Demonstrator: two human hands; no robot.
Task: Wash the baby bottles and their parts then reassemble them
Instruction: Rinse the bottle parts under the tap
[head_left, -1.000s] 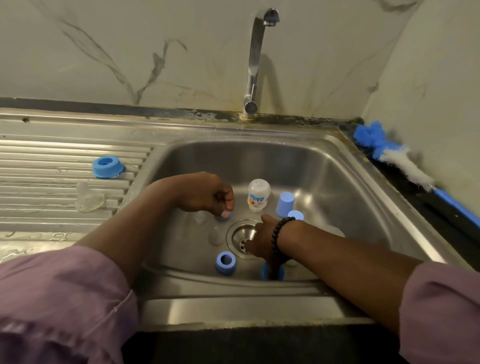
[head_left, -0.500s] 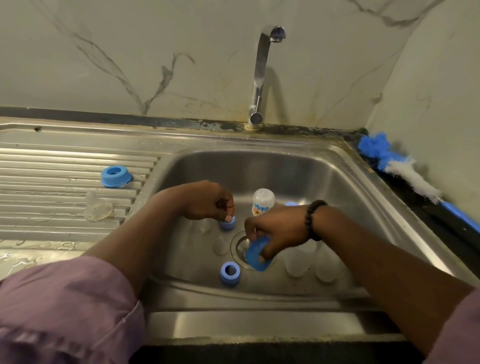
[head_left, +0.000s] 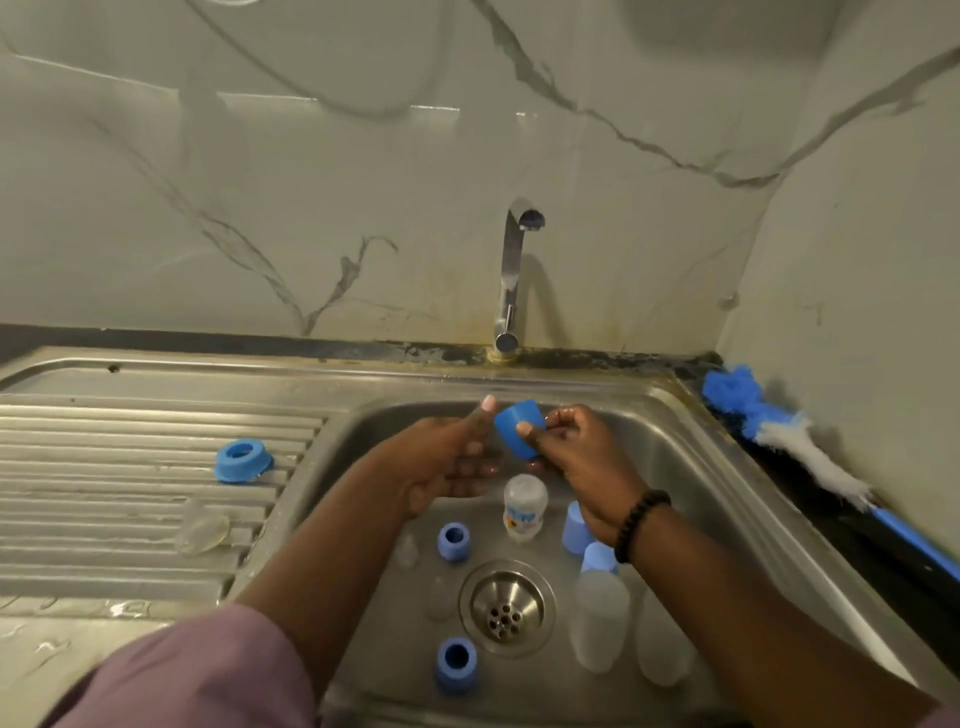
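My right hand holds a blue bottle cap up over the back of the sink. My left hand is beside it, fingers spread, thumb touching the cap's left side. Below them a small clear baby bottle with a printed label stands upright in the basin. Two blue collar rings sit left of the drain. Light blue caps and two clear bottles lie to the drain's right.
A blue ring and a clear teat rest on the ribbed drainboard at left. The tap rises behind the basin, no water running. A blue and white bottle brush lies on the dark counter at right.
My right hand lifted the blue cap from beside the drain up toward the tap. My left hand let go of the ring in the basin and rose to meet the cap.
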